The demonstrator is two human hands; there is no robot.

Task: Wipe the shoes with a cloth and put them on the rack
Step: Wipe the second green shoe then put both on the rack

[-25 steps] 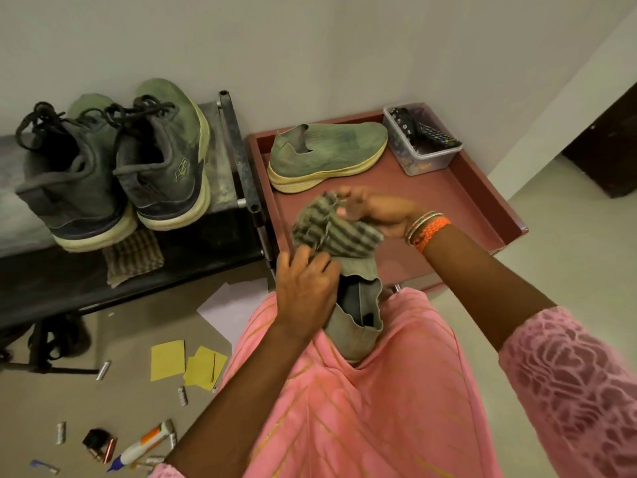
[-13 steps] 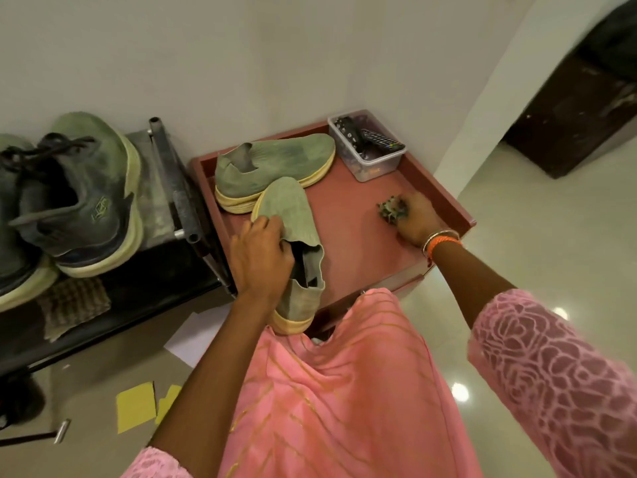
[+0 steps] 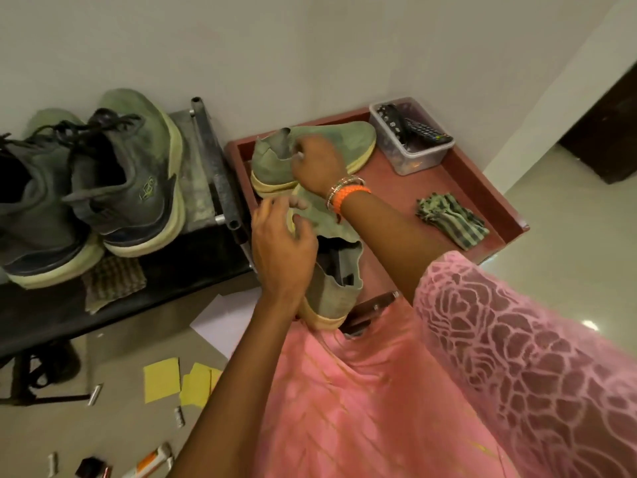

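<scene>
No legible writing. Left hand (image 3: 279,250) grips the near olive slip-on (image 3: 331,291); right hand (image 3: 319,163) pinches its twin (image 3: 331,139) at twelve o'clock.

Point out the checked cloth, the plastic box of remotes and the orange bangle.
checked cloth (image 3: 451,219): head view, middle of the crumpled fabric.
plastic box of remotes (image 3: 418,160): head view, clear front wall.
orange bangle (image 3: 350,196): head view, beaded band on wrist.
</scene>
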